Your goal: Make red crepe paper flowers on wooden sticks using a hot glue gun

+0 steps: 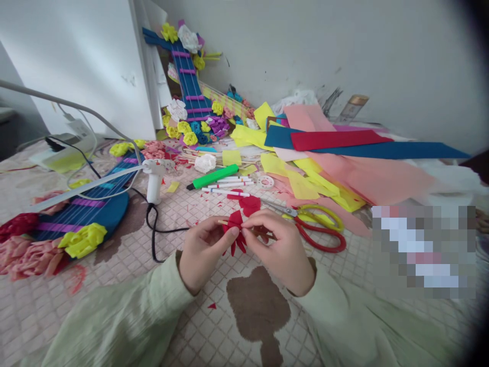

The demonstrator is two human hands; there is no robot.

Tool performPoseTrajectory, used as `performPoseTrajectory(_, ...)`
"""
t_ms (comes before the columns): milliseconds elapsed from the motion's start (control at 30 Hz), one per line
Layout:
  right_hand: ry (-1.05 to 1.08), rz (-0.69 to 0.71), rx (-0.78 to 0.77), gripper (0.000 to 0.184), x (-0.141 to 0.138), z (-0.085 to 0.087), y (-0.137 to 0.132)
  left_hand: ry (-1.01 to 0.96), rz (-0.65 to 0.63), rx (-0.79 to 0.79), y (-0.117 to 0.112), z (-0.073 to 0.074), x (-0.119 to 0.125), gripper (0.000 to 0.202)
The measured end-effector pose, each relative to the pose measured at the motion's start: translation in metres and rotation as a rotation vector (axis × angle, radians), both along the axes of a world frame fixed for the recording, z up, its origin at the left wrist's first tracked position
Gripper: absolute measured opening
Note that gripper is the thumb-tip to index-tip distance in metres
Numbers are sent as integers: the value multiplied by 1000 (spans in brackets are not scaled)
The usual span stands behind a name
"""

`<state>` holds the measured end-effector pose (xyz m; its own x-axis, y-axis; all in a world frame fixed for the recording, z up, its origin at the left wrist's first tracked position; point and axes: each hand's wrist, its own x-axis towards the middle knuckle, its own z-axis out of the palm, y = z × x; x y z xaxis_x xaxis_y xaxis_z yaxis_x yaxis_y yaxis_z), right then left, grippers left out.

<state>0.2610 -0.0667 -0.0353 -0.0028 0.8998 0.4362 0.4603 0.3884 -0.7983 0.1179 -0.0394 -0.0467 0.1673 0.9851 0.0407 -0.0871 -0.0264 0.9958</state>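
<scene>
My left hand (204,250) pinches a piece of red crepe paper (237,219) with pointed, petal-like strips hanging below the fingers. My right hand (280,250) grips the same paper from the other side, its thumb and forefinger close to the left thumb. A thin wooden stick (223,222) pokes out at the paper's left; part of it is hidden by the fingers. Just behind lies another red paper piece (250,205). Close to the right hand rest scissors (323,240) with red and yellow handles.
A white hot glue gun (154,186) stands at left, its black cord on the table. Behind are a green marker (216,177), several white pens (231,184) and a tape roll (265,181). Flower-decorated blue paper guitars (193,84) and coloured crepe sheets (367,176) lie around.
</scene>
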Motion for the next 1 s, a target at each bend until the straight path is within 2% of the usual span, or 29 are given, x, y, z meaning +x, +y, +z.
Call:
performPoseTrajectory(167,47,-38,-61,12,0,0,0,-29,-57,25,0,1,-1,12)
performPoseTrajectory(300,123,-54,-145,15,1,-1,-1,-48,-54,5,0,0,-1,12)
performPoseTrajectory(1000,115,-49,-162,11,0,-8,2,-56,-50,0,0,-2,0,12)
